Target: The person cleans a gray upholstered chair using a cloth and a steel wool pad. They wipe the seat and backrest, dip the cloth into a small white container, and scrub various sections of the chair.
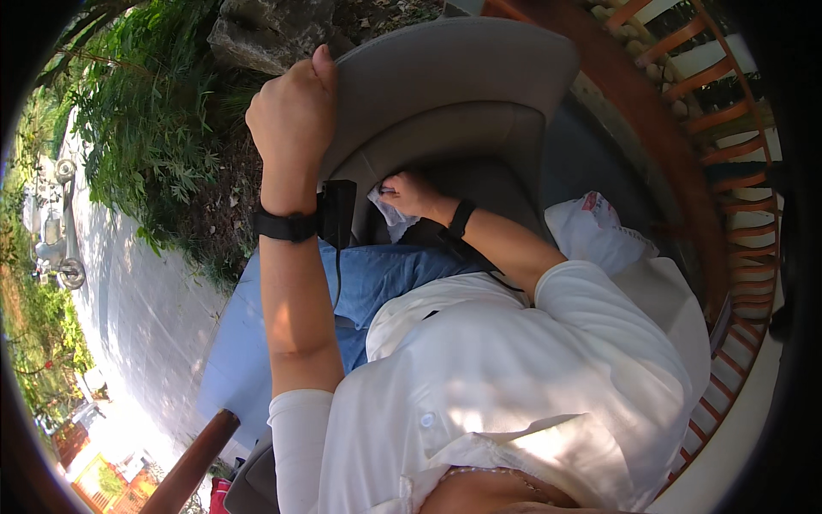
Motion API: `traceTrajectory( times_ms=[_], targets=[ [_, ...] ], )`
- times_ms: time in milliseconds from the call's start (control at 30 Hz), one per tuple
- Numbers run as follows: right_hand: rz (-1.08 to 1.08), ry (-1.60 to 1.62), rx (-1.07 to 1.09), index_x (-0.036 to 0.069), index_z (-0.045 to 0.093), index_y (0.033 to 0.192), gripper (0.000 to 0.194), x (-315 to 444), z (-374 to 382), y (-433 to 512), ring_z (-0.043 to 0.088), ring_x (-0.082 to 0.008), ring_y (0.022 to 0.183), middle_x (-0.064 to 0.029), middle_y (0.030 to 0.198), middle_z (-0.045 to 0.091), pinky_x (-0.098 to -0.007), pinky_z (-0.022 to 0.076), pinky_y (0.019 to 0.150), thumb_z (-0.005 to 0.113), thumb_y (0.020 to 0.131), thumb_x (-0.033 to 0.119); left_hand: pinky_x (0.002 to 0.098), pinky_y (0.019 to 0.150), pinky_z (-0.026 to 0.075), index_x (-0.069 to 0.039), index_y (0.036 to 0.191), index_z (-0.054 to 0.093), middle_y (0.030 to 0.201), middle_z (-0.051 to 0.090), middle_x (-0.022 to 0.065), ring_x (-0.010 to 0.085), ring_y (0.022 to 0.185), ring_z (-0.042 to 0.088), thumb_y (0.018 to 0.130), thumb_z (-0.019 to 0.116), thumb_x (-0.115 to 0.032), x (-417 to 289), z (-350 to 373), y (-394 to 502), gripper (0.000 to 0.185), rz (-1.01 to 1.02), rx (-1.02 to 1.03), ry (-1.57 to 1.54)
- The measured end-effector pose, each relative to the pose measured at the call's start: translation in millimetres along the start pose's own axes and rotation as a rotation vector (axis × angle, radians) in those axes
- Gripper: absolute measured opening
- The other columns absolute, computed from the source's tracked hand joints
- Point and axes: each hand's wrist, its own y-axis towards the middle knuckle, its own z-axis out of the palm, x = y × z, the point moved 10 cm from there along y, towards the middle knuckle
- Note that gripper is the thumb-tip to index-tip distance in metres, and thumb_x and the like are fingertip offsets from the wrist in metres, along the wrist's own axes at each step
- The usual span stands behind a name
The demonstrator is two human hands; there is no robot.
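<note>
A grey upholstered chair (449,70) stands in front of me, its curved backrest on the far side. My left hand (292,112) is closed at the left edge of that backrest, thumb up; its fingers' inner side is hidden. Lower down, my right hand (411,194) pinches a crumpled white cloth (393,215) against the inner part of the chair, near where backrest and seat meet. Part of the cloth hangs below the fingers. Each wrist wears a black strap (289,226) with a small black device.
A white plastic bag (587,225) with printing sits right of my right arm. Beyond it runs a brown slatted railing (738,154). Leafy plants (148,128) and a rock (270,32) lie at the left, beside a paved path (148,302) with a parked scooter (54,238).
</note>
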Motion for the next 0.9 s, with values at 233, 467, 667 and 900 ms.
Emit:
traceTrajectory(
  times_ms=[233, 467, 667, 900],
  targets=[
    [0.023, 0.199, -0.694, -0.003, 0.064, 0.083, 0.020, 54, -186, -4, 0.066, -0.0271, 0.061, -0.0169, 0.067, 0.064, -0.0368, 0.0493, 0.056, 0.069, 0.082, 0.017, 0.0466, 0.049, 0.050, -0.009, 0.062, 0.061, 0.055, 0.060, 0.0160, 0.0382, 0.054, 0.062, 0.098, 0.051, -0.040, -2, -5, 0, 0.048, -0.007, -0.017, 0.003],
    [-0.313, -0.322, -0.410, 0.009, 0.059, 0.078, 0.015, 55, -19, -19, 0.064, -0.0341, 0.070, -0.0134, 0.077, 0.066, -0.0440, 0.0529, 0.067, 0.069, 0.074, 0.019, 0.0467, 0.049, 0.049, -0.009, 0.061, 0.060, 0.055, 0.060, 0.0159, 0.0384, 0.053, 0.062, 0.097, 0.052, -0.040, 0, -4, 0, 0.048, -0.005, -0.004, 0.029],
    [-0.133, -0.261, -0.239, 0.005, 0.062, 0.084, 0.014, 33, -10, -14, 0.063, -0.0374, 0.068, -0.0163, 0.076, 0.065, -0.0452, 0.0522, 0.061, 0.068, 0.078, 0.016, 0.0466, 0.048, 0.049, -0.009, 0.061, 0.060, 0.055, 0.059, 0.0155, 0.0380, 0.053, 0.061, 0.097, 0.053, -0.039, -3, -5, -1, 0.047, 0.029, -0.032, 0.007],
    [-0.287, -0.204, -0.678, 0.003, 0.060, 0.091, 0.019, 104, -105, -7, 0.061, -0.0344, 0.084, -0.0140, 0.087, 0.063, -0.0407, 0.0519, 0.070, 0.069, 0.077, 0.012, 0.0468, 0.049, 0.047, -0.009, 0.062, 0.059, 0.055, 0.059, 0.0154, 0.0382, 0.053, 0.060, 0.098, 0.051, -0.040, -2, -3, -1, 0.048, -0.025, -0.004, 0.007]
  ],
)
